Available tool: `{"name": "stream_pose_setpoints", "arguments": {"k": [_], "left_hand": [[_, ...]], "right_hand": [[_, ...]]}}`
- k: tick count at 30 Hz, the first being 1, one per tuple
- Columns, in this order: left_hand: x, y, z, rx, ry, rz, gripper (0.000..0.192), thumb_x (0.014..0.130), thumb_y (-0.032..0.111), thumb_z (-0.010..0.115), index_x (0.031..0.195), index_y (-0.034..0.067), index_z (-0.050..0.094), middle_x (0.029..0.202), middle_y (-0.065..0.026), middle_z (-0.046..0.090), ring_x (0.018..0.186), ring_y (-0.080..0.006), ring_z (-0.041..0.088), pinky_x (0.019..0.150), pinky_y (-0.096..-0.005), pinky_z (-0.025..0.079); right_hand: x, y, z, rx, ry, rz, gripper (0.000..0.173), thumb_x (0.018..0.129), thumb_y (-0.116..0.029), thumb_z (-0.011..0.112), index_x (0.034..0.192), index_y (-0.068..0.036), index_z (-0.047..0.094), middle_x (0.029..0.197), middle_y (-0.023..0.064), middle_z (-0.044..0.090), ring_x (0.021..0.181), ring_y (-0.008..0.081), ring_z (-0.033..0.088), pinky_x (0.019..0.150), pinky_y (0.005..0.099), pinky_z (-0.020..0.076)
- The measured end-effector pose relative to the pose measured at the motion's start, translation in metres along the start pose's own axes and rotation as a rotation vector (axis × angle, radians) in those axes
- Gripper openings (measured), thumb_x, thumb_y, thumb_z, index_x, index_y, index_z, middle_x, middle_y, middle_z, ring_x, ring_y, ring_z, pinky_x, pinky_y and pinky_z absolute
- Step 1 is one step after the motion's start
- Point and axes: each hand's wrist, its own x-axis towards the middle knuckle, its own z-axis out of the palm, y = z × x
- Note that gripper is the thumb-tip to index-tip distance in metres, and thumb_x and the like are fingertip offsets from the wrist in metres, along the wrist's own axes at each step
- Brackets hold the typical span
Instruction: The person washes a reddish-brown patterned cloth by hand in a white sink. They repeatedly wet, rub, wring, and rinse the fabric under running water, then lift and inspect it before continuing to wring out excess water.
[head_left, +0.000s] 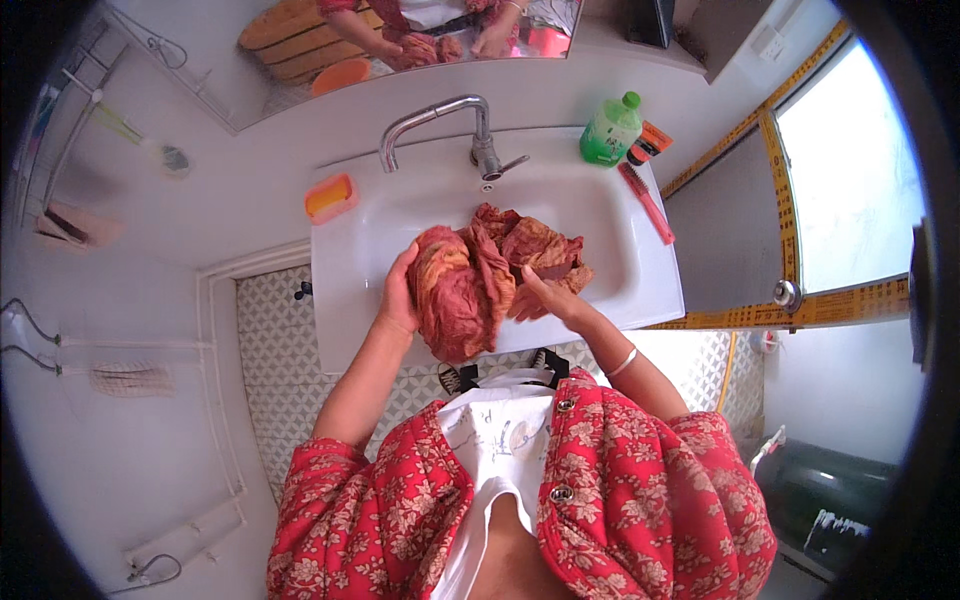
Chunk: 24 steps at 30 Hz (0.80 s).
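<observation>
A bunched red and orange-brown cloth (456, 300) is gathered over the front of the white washbasin (600, 300), and more of it lies crumpled down in the bowl. My left hand (399, 291) grips the left side of the bundle, its fingers partly hidden behind the fabric. On the right, my right hand (547, 298) is at the part of the cloth in the bowl, thumb up and fingers partly behind or under folds; whether it grips them is unclear. Above the bowl stands a chrome faucet (484, 142), its spout turned left. No water is seen flowing from it.
An orange soap bar in a pink dish (331, 199) sits at the basin's left rim. A green bottle (611, 131), an orange tube (649, 142) and a red-handled brush (646, 204) are at the right. A mirror (300, 45) hangs behind; a door (720, 217) stands at the right.
</observation>
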Motion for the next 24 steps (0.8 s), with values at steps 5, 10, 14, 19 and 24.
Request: {"name": "stream_pose_setpoints", "arguments": {"k": [5, 10, 14, 19, 24], "left_hand": [[-0.030, -0.004, -0.014, 0.203, -0.086, -0.068, 0.063, 0.084, 0.037, 0.068, 0.130, -0.002, 0.050, 0.124, -0.0148, 0.060, 0.112, -0.0281, 0.059, 0.102, -0.0404, 0.045], [-0.045, 0.033, 0.011, 0.394, -0.283, 0.141, 0.078, 0.078, 0.039, 0.073, 0.135, -0.005, 0.044, 0.131, -0.0152, 0.055, 0.120, -0.0263, 0.054, 0.104, -0.0402, 0.043], [-0.044, 0.080, 0.052, 0.303, -0.334, 0.393, 0.086, 0.077, 0.041, 0.072, 0.141, -0.003, 0.035, 0.139, -0.0165, 0.048, 0.128, -0.0291, 0.047, 0.109, -0.0425, 0.036], [-0.043, 0.107, 0.099, 0.081, -0.732, 0.510, 0.085, 0.083, 0.055, 0.059, 0.145, 0.004, 0.032, 0.145, -0.0183, 0.040, 0.134, -0.0358, 0.038, 0.112, -0.0528, 0.031], [-0.018, 0.106, 0.073, -0.075, -0.493, 0.593, 0.075, 0.094, 0.062, 0.038, 0.146, 0.008, 0.032, 0.146, -0.0139, 0.040, 0.133, -0.0320, 0.040, 0.111, -0.0504, 0.033]], "right_hand": [[0.041, -0.001, 0.030, 0.775, 0.038, 0.087, 0.077, 0.090, -0.073, 0.035, 0.129, -0.010, 0.055, 0.126, 0.0078, 0.061, 0.112, 0.0260, 0.060, 0.094, 0.0427, 0.0481], [0.043, -0.044, 0.031, 1.013, -0.073, -0.230, 0.050, 0.094, -0.045, 0.050, 0.128, -0.009, 0.055, 0.128, 0.0086, 0.060, 0.118, 0.0246, 0.056, 0.103, 0.0457, 0.0421], [-0.025, -0.134, 0.013, 1.110, -0.224, -0.691, 0.050, 0.086, -0.019, 0.055, 0.131, 0.001, 0.050, 0.128, 0.0120, 0.059, 0.118, 0.0245, 0.056, 0.107, 0.0403, 0.0393], [-0.136, -0.242, -0.039, 0.794, -0.366, -1.400, 0.044, 0.094, -0.023, 0.044, 0.129, 0.004, 0.047, 0.129, 0.0181, 0.055, 0.118, 0.0289, 0.056, 0.102, 0.0427, 0.0460], [-0.167, -0.206, -0.055, 0.838, 0.054, -1.395, 0.045, 0.091, -0.022, 0.044, 0.130, 0.000, 0.047, 0.128, 0.0174, 0.055, 0.118, 0.0299, 0.055, 0.105, 0.0463, 0.0414]]}}
